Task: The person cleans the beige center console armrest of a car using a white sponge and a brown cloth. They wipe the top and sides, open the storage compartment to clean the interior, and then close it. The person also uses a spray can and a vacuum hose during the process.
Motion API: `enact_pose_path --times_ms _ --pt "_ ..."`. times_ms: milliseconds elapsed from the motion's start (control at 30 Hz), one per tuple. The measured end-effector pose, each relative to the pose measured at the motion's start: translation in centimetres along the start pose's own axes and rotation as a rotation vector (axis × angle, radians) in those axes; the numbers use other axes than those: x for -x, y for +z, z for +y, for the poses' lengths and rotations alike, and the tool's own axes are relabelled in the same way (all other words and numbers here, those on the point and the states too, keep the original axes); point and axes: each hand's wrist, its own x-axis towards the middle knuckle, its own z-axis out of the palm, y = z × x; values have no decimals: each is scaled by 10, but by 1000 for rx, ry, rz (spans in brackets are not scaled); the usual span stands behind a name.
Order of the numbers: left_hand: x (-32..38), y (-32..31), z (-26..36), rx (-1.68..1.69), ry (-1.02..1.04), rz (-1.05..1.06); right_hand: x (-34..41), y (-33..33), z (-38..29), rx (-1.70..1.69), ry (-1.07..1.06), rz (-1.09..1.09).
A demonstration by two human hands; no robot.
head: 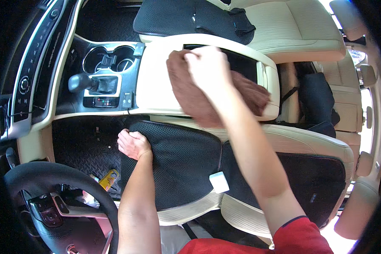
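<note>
My right hand (208,63) grips a brown cloth (190,92) over the cream centre console (158,76). The cloth looks bunched under the fingers, and one end drapes over the console's near side. Behind it shows a dark recess (241,62) in the console top. My left hand (134,144) is curled into a fist at the front edge of the driver's seat, against a black mesh seat cover (181,165). Nothing shows in its fingers.
A steering wheel (60,171) fills the lower left. The gear lever (79,83) and cup holders (109,60) lie left of the console. A white block-like object (219,182) rests on the seat's near edge. A yellow container (109,179) is in the footwell.
</note>
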Motion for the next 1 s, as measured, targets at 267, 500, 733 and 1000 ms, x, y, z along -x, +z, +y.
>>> enact_pose_path --times_ms 267,500,733,1000 --pt "0 0 1 6 -1 2 6 35 -14 14 54 114" --pt "1 1 -1 8 12 2 10 36 -15 83 58 10" --pt "2 2 0 -17 -2 31 -19 47 -15 -158 74 240" --pt "5 10 -6 -25 -43 29 24 46 -4 -93 -81 56"
